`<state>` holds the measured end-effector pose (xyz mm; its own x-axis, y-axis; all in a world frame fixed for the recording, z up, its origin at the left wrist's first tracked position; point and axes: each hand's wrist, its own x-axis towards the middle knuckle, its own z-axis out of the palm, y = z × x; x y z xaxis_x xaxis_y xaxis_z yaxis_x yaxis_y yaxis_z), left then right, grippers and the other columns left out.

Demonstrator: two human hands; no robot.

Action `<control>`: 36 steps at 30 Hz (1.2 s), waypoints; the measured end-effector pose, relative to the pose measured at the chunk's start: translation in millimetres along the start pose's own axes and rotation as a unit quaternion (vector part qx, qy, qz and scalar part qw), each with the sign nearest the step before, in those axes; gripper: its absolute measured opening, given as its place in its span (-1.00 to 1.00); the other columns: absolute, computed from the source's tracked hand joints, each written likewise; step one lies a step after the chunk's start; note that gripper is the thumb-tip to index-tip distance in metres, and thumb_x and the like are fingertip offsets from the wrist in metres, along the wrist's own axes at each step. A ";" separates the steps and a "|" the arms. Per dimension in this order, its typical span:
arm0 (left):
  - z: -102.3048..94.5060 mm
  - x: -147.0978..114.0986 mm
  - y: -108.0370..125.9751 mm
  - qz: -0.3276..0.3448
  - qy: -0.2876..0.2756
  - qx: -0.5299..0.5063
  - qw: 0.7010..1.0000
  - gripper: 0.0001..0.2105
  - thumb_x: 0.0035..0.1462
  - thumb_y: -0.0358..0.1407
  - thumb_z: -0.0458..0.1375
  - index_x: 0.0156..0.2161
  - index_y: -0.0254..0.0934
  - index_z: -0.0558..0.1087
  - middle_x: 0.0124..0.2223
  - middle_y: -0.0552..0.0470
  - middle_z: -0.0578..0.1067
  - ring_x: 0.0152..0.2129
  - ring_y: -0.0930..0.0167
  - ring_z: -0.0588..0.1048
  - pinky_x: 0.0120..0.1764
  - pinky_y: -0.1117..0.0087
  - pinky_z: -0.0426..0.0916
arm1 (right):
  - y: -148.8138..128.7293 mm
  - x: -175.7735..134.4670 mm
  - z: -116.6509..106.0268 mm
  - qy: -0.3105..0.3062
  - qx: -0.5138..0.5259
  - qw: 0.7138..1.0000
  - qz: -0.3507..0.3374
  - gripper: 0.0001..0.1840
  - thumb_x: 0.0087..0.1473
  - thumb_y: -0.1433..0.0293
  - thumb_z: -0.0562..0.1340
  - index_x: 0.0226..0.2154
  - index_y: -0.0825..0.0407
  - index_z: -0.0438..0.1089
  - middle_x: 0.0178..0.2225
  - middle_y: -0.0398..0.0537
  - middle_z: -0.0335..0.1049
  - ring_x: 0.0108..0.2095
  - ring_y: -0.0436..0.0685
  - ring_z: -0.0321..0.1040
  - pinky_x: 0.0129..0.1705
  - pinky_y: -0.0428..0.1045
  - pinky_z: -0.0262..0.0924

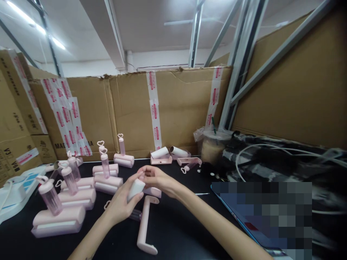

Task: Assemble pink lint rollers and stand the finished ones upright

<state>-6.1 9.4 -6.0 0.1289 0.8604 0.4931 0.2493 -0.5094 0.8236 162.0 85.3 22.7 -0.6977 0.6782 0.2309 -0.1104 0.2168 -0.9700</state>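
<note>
My left hand (120,202) is wrapped around a white lint roll (135,189), thumb along its near side. At the roll's far end, the curled fingers of my right hand (154,179) pinch at it; their tips are partly hidden. Just below my hands lies a pale pink roller bracket (145,227) with a bent arm at each end. A clear pink handle (135,215) lies beside it, partly covered by my left hand. Behind my right wrist shows part of a pink roller cover (154,192).
Several pink lint rollers (59,220) with heart-loop handles stand at the left. Loose white rolls (159,152) and another bracket (189,160) lie by the cardboard wall (179,108). A drink cup (214,146), thin metal tool (202,194), cables and a blue-edged device (230,207) are right; a power strip (24,191) is left.
</note>
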 end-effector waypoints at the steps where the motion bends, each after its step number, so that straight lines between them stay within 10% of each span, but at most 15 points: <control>1: -0.2 0.1 0.6 -0.013 0.013 -0.027 0.999 -0.59 0.00 -0.29 0.17 0.01 -0.18 0.27 -0.02 -0.13 0.39 -0.08 0.20 0.38 -0.04 0.22 0.22 | -0.2 1.0 -4.9 0.005 -0.032 0.999 -0.011 -0.63 0.03 0.20 0.19 -0.16 0.07 0.26 -0.31 -0.07 0.34 -0.32 0.02 0.33 -0.25 -0.02 0.25; 6: -4.3 1.6 8.0 -0.101 0.092 -0.229 0.964 -0.54 0.03 -0.18 0.14 0.02 -0.17 0.12 -0.27 -0.05 0.48 -0.38 0.29 0.50 -0.37 0.33 0.36 | 1.1 8.1 -41.4 -0.057 -0.482 0.874 -0.021 -0.79 -0.03 0.31 0.22 -0.30 0.04 0.46 -0.14 0.05 0.32 -0.04 0.23 0.20 0.01 0.15 0.04; 9: -5.4 2.6 13.1 -0.139 0.095 -0.298 0.939 -0.55 0.00 -0.20 0.19 -0.01 -0.14 0.15 -0.15 -0.06 0.46 -0.29 0.29 0.49 -0.29 0.33 0.36 | 9.4 13.6 -50.1 -0.105 -0.540 0.835 0.024 -0.83 -0.36 0.50 0.38 -0.52 0.05 0.51 -0.15 0.08 0.36 0.03 0.41 0.11 0.01 0.20 0.00; 13: -4.7 5.2 11.9 -0.172 0.108 -0.362 0.910 -0.63 -0.04 -0.25 0.23 -0.10 -0.16 0.25 -0.03 -0.02 0.39 -0.24 0.30 0.47 -0.26 0.31 0.38 | 12.3 19.8 -45.4 -0.145 -0.549 0.823 0.031 -0.83 -0.32 0.55 0.35 -0.51 0.08 0.47 -0.10 0.07 0.34 0.01 0.30 0.18 -0.05 0.07 0.09; 16: -4.9 9.1 4.9 -0.182 0.153 -0.392 0.889 -0.64 -0.08 -0.30 0.26 -0.15 -0.22 0.30 -0.12 -0.02 0.44 -0.27 0.31 0.48 -0.23 0.32 0.38 | -0.4 16.0 -42.8 -0.110 -0.517 0.849 -0.028 -0.84 -0.21 0.44 0.34 -0.45 0.09 0.39 -0.01 0.05 0.24 -0.04 0.18 0.21 -0.05 0.01 0.10; 19: -4.9 13.1 -2.5 -0.182 0.206 -0.417 0.866 -0.66 -0.08 -0.33 0.27 -0.16 -0.24 0.32 -0.25 0.02 0.47 -0.31 0.36 0.49 -0.21 0.35 0.38 | -15.0 5.6 -38.8 0.020 -0.358 0.928 -0.096 -0.76 -0.09 0.27 0.29 -0.43 0.08 0.29 -0.29 -0.04 0.35 -0.30 0.06 0.31 -0.26 -0.03 0.20; 22: -4.3 16.4 -7.6 -0.158 0.233 -0.445 0.850 -0.76 -0.01 -0.34 0.23 -0.20 -0.28 0.35 -0.32 0.04 0.47 -0.37 0.42 0.48 -0.23 0.40 0.39 | -18.8 -2.8 -24.1 0.005 -0.168 0.984 -0.064 -0.70 -0.09 0.21 0.29 -0.42 0.07 0.25 -0.51 -0.17 0.33 -0.53 -0.03 0.27 -0.47 -0.09 0.18; 28: -6.5 18.3 -10.2 -0.153 0.239 -0.486 0.827 -0.87 0.08 -0.36 0.14 -0.24 -0.36 0.38 -0.31 -0.02 0.49 -0.39 0.43 0.47 -0.34 0.46 0.40 | 3.0 1.1 24.0 0.118 0.016 0.989 -0.087 -0.60 -0.24 0.28 0.39 -0.36 0.04 0.23 -0.45 -0.24 0.27 -0.59 -0.10 0.27 -0.55 -0.14 0.22; 36: -4.2 14.1 -2.6 -0.171 0.201 -0.494 0.828 -0.87 0.08 -0.31 0.14 -0.33 -0.39 0.39 -0.39 0.01 0.48 -0.47 0.47 0.46 -0.43 0.50 0.38 | 7.3 -5.4 39.2 0.063 0.123 0.989 -0.051 -0.64 -0.11 0.25 0.32 -0.32 0.07 0.22 -0.35 -0.14 0.33 -0.40 0.00 0.38 -0.45 -0.08 0.38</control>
<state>-8.9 22.8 0.0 -0.1666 0.9832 0.0741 -0.7276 -0.1733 0.6637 137.2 55.7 11.4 -0.5822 0.7466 0.3218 -0.3552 0.1225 -0.9267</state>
